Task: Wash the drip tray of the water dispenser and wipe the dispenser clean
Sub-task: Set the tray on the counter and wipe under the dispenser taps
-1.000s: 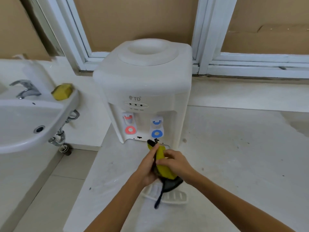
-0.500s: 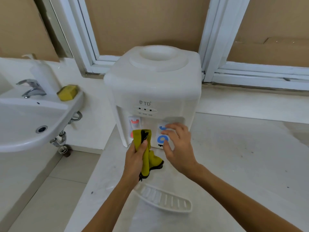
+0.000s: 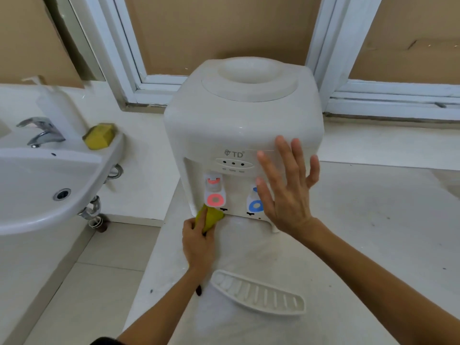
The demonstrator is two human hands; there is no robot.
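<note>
Lying nearest on the pale counter (image 3: 373, 220), the white slotted drip tray (image 3: 258, 292) sits loose, well apart from the dispenser. Just beyond it the left hand (image 3: 198, 241) is closed around a bunched yellow cloth (image 3: 211, 216), pressing it against the foot of the white water dispenser (image 3: 239, 125) under the red tap (image 3: 214, 192). The right hand (image 3: 286, 190) is spread wide and holds nothing, its palm before the blue tap (image 3: 254, 201); farther left, a yellow sponge (image 3: 99, 136) rests on the sink (image 3: 37, 180) rim.
</note>
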